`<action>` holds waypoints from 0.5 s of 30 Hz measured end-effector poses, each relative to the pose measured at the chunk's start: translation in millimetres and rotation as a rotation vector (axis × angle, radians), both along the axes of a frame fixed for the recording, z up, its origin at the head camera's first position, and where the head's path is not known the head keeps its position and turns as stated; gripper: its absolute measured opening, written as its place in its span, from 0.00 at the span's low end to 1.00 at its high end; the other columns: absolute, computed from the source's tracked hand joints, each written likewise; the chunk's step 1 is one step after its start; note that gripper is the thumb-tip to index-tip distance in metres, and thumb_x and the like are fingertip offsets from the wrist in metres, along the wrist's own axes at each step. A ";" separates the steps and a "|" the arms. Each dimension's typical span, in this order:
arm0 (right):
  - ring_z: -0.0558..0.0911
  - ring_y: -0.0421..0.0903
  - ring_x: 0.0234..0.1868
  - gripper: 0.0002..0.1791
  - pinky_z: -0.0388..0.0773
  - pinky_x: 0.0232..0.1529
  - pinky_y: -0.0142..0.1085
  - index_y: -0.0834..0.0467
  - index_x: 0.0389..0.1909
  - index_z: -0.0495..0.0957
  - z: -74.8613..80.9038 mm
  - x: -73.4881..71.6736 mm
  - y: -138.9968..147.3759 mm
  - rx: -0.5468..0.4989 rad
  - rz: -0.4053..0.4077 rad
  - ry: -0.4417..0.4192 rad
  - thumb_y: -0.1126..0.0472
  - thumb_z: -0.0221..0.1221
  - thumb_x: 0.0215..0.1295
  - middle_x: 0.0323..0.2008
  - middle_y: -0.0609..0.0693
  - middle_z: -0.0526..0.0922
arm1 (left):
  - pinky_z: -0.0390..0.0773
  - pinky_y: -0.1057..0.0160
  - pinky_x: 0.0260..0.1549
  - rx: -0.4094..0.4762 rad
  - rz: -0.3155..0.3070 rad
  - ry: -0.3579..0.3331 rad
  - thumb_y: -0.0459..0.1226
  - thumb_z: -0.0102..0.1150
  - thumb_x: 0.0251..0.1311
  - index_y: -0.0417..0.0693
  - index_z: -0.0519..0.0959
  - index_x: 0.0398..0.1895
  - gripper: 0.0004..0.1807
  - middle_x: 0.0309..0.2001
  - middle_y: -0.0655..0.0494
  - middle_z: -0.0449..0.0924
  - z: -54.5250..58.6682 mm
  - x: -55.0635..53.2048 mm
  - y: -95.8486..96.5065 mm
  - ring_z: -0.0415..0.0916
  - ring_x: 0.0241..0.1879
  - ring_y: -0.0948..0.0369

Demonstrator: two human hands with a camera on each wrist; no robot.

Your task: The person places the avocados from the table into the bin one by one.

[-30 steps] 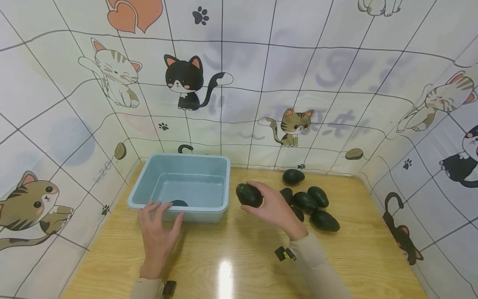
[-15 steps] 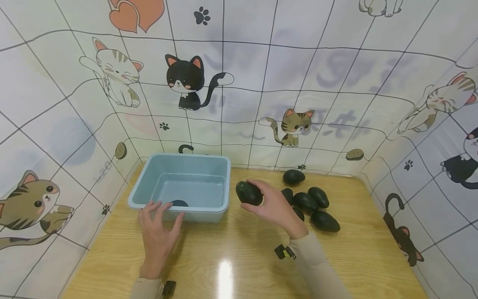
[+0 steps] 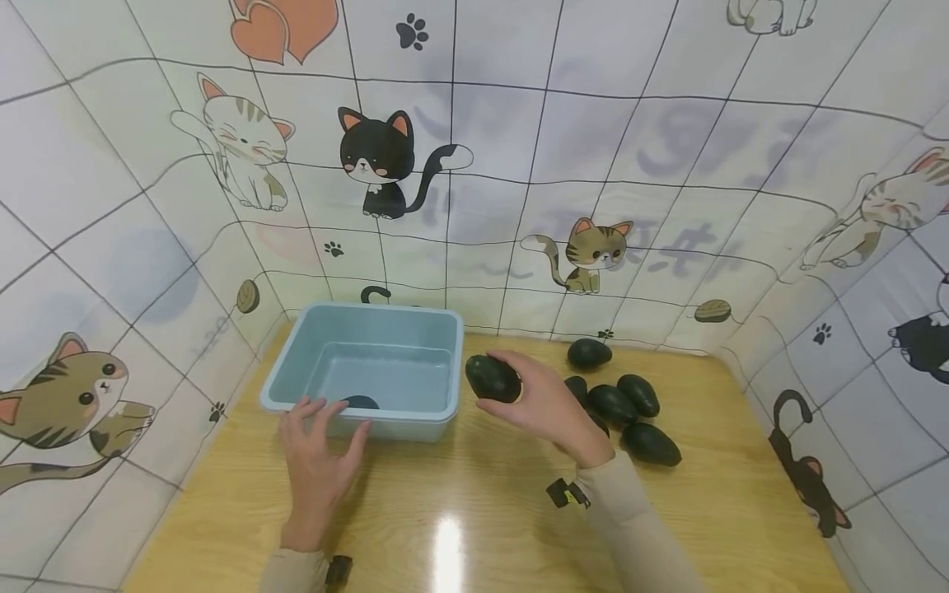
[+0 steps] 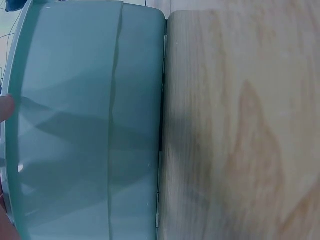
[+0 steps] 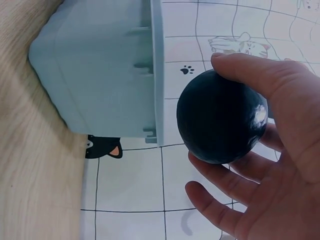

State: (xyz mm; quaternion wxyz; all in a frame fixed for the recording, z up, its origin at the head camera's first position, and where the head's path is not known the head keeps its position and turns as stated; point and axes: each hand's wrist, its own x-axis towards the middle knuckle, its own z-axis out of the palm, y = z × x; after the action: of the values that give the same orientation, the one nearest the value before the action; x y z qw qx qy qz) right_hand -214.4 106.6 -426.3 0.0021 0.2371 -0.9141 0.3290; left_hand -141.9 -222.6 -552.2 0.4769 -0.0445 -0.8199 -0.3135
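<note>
In the head view my right hand point(image 3: 544, 405) holds a dark green avocado point(image 3: 491, 379) between thumb and fingers, to the right of the light blue plastic bin point(image 3: 400, 416). The right wrist view shows the same avocado point(image 5: 215, 120) end-on, with the thumb on top and fingers beneath. My left hand point(image 3: 319, 461) rests at the bin's near rim, fingertips on the edge and thumb by the outer wall. A fingertip point(image 4: 6, 107) touches the rim in the left wrist view. Inside the bin, a dark rounded shape point(image 3: 362, 402) shows, partly hidden by the near wall.
Several more avocados lie on the wooden table point(image 3: 519, 527) at the right, including one point(image 3: 651, 445) nearest the front and one point(image 3: 589, 354) by the back wall. My right hand partly covers the group. A cat-print sheet point(image 3: 489, 165) encloses the table's back and sides.
My right hand has shifted slightly left, bringing the avocado a little closer to the bin. The head view has turned slightly, moving the scene rightward. My left hand stays at the rim.
</note>
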 end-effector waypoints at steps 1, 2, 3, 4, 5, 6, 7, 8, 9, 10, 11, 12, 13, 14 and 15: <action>0.76 0.54 0.75 0.44 0.76 0.71 0.56 0.48 0.76 0.72 1.1 -0.1 0.2 0.003 0.002 -0.002 0.41 0.75 0.61 0.74 0.49 0.77 | 0.52 0.16 0.68 -0.001 -0.002 -0.002 0.60 0.66 0.68 0.38 0.84 0.47 0.31 0.53 0.27 0.75 -0.7 -0.2 1.0 0.69 0.60 0.26; 0.76 0.54 0.75 0.44 0.76 0.71 0.56 0.48 0.76 0.72 2.2 -0.3 0.3 0.007 0.001 -0.006 0.41 0.75 0.61 0.74 0.49 0.77 | 0.53 0.17 0.68 -0.003 -0.002 -0.003 0.60 0.66 0.68 0.38 0.84 0.47 0.31 0.52 0.27 0.75 -1.1 -0.4 1.9 0.69 0.60 0.26; 0.76 0.55 0.75 0.44 0.77 0.71 0.56 0.48 0.76 0.72 3.3 -0.6 0.2 0.011 0.003 -0.009 0.42 0.75 0.61 0.74 0.49 0.77 | 0.53 0.18 0.68 -0.004 -0.002 -0.002 0.60 0.66 0.68 0.38 0.84 0.48 0.31 0.52 0.27 0.75 -1.6 -0.5 2.6 0.69 0.60 0.26; 0.76 0.54 0.75 0.44 0.77 0.70 0.55 0.48 0.76 0.72 4.4 -1.0 0.1 0.016 0.006 -0.010 0.42 0.75 0.61 0.74 0.49 0.77 | 0.53 0.18 0.69 -0.005 0.000 -0.004 0.60 0.66 0.68 0.38 0.84 0.48 0.31 0.53 0.27 0.75 -1.9 -0.5 3.0 0.69 0.60 0.26; 0.77 0.54 0.74 0.44 0.78 0.70 0.55 0.49 0.76 0.72 5.4 -1.5 -0.2 0.018 0.011 -0.012 0.42 0.75 0.61 0.74 0.49 0.77 | 0.53 0.19 0.69 -0.005 0.001 -0.006 0.60 0.65 0.68 0.37 0.84 0.48 0.31 0.53 0.27 0.75 -2.1 -0.4 3.3 0.69 0.60 0.26; 0.77 0.54 0.74 0.44 0.78 0.69 0.55 0.49 0.76 0.72 6.5 -2.0 -0.5 0.017 0.016 -0.014 0.42 0.75 0.61 0.74 0.49 0.77 | 0.53 0.19 0.70 -0.004 0.002 -0.009 0.60 0.65 0.68 0.37 0.84 0.48 0.31 0.53 0.27 0.75 -2.1 -0.2 3.5 0.69 0.61 0.27; 0.77 0.54 0.74 0.44 0.79 0.68 0.55 0.49 0.76 0.72 7.5 -2.5 -0.7 0.018 0.020 -0.015 0.42 0.75 0.61 0.74 0.49 0.77 | 0.52 0.19 0.71 -0.004 0.002 -0.012 0.59 0.64 0.69 0.37 0.84 0.48 0.31 0.53 0.27 0.75 -1.9 -0.1 3.6 0.69 0.61 0.27; 0.78 0.54 0.73 0.44 0.79 0.68 0.55 0.48 0.76 0.72 8.4 -3.2 -0.9 0.020 0.023 -0.016 0.42 0.75 0.61 0.74 0.49 0.77 | 0.52 0.19 0.71 -0.003 0.002 -0.016 0.59 0.64 0.69 0.37 0.83 0.49 0.31 0.53 0.27 0.75 -1.5 0.1 3.6 0.69 0.61 0.27; 0.78 0.54 0.73 0.44 0.80 0.67 0.55 0.49 0.76 0.72 9.2 -3.8 -1.2 0.021 0.027 -0.016 0.42 0.75 0.61 0.74 0.49 0.77 | 0.51 0.19 0.72 -0.002 0.002 -0.021 0.59 0.64 0.70 0.37 0.83 0.49 0.31 0.53 0.27 0.75 -1.0 0.3 3.4 0.69 0.61 0.27; 0.78 0.54 0.72 0.44 0.80 0.67 0.54 0.49 0.76 0.72 10.1 -4.4 -1.4 0.022 0.031 -0.016 0.42 0.75 0.61 0.74 0.49 0.77 | 0.51 0.20 0.72 0.000 0.001 -0.026 0.58 0.63 0.70 0.37 0.83 0.49 0.30 0.54 0.27 0.75 -0.5 0.4 3.2 0.69 0.61 0.28; 0.79 0.54 0.72 0.44 0.80 0.67 0.54 0.49 0.76 0.72 10.7 -5.0 -1.7 0.020 0.035 -0.018 0.42 0.75 0.61 0.74 0.49 0.77 | 0.51 0.20 0.73 0.002 -0.001 -0.030 0.58 0.64 0.70 0.37 0.83 0.49 0.30 0.54 0.27 0.75 0.0 0.6 3.0 0.69 0.62 0.28; 0.79 0.54 0.72 0.44 0.80 0.66 0.54 0.49 0.76 0.72 11.4 -5.5 -1.8 0.023 0.037 -0.017 0.42 0.75 0.61 0.74 0.49 0.77 | 0.51 0.20 0.73 0.003 -0.001 -0.036 0.57 0.64 0.69 0.37 0.83 0.50 0.29 0.54 0.27 0.75 0.5 0.8 2.9 0.68 0.62 0.28; 0.79 0.54 0.71 0.44 0.81 0.66 0.54 0.49 0.76 0.72 12.2 -6.0 -2.3 0.027 0.038 -0.016 0.41 0.75 0.61 0.74 0.49 0.77 | 0.51 0.21 0.73 0.004 -0.001 -0.039 0.56 0.65 0.69 0.37 0.83 0.50 0.28 0.54 0.27 0.75 1.0 0.9 2.6 0.68 0.62 0.28; 0.79 0.53 0.71 0.44 0.81 0.65 0.53 0.49 0.76 0.72 12.8 -6.3 -2.8 0.029 0.041 -0.015 0.41 0.75 0.61 0.74 0.49 0.77 | 0.51 0.21 0.73 0.004 -0.001 -0.041 0.55 0.65 0.68 0.37 0.83 0.50 0.27 0.54 0.27 0.75 1.2 1.2 2.4 0.68 0.62 0.28; 0.79 0.53 0.71 0.44 0.81 0.65 0.53 0.49 0.76 0.72 13.6 -6.6 -3.2 0.033 0.045 -0.011 0.41 0.74 0.61 0.74 0.49 0.77 | 0.51 0.21 0.73 0.005 -0.001 -0.042 0.53 0.67 0.67 0.37 0.83 0.49 0.26 0.54 0.27 0.75 1.3 1.3 2.3 0.68 0.62 0.28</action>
State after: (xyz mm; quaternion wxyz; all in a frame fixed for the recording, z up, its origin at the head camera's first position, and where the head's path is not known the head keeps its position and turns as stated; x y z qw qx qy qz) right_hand -221.0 103.4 -412.7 -0.0144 0.2559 -0.9137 0.3154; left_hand -140.6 -220.3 -550.8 0.4596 -0.0372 -0.8289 -0.3168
